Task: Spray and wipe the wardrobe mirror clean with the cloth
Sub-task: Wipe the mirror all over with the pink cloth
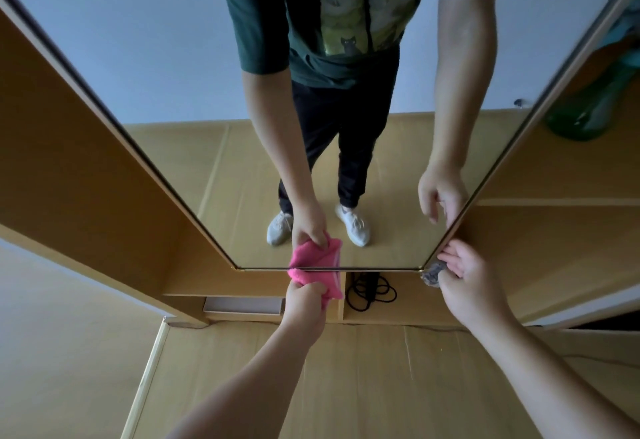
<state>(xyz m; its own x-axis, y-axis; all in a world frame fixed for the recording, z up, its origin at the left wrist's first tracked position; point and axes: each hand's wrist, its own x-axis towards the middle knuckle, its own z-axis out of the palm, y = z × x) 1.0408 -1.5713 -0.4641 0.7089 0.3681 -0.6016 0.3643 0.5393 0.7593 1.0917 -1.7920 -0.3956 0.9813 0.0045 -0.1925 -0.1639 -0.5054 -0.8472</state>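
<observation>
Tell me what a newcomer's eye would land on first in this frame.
The bright pink cloth, bunched in the left hand against the bottom edge of the wardrobe mirror, stands out at once. That tall mirror fills the centre, reflecting the person. The right hand touches its lower right corner.

Both bare forearms reach forward. The left grip (306, 298), coming in from 7 o'clock, has its fingers curled tight round the cloth (330, 282). The right grip (467, 282), at its 3 o'clock, comes in from 5 o'clock, fingers loosely extended.
</observation>
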